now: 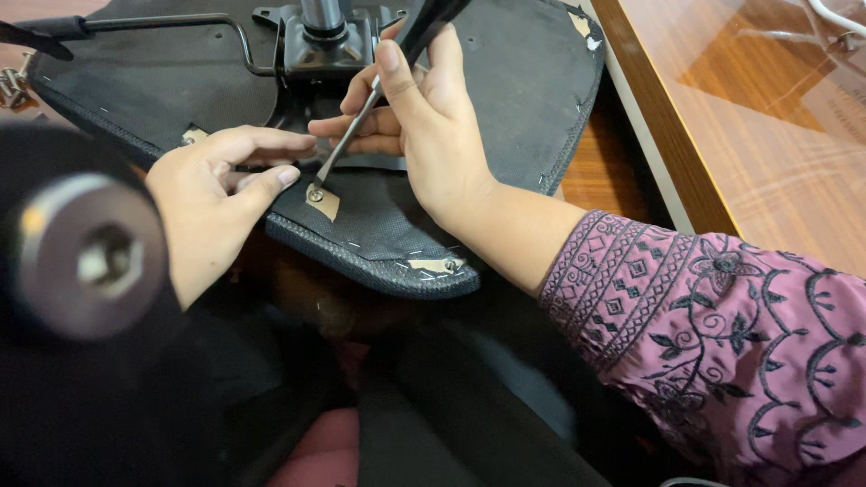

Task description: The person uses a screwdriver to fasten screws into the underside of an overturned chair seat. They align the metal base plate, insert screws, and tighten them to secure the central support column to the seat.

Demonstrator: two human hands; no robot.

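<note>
At centre frame: an upturned office chair seat (505,99) is laid underside up, its black fabric lining stapled along the edge.
Seat position: it is propped beside a wooden desk (767,126), which runs along the right of the view.
Mechanism: a black metal tilt plate (316,45) is bolted near the seat's middle, with a chrome gas cylinder stub (320,13) rising from it and a thin lever (153,22) extending to the left.
Foreground: a blurred dark chair part with a round metal end (90,257) is seen at lower left, close to the camera.
Right hand (433,135): it is closed around a screwdriver (361,117); the black handle is held in the fist, the thumb laid along the shaft.
Sleeve: a purple embroidered sleeve (713,352) is worn on the right forearm.
Left hand (212,198): nothing is gripped; thumb and index finger are drawn narrowly together and rested on the lining just beside the tip.
Screwdriver tip: it is set on a small screw (316,194).
Screw location: it is seated in a bare tan patch (327,206) near the seat's front edge.
</note>
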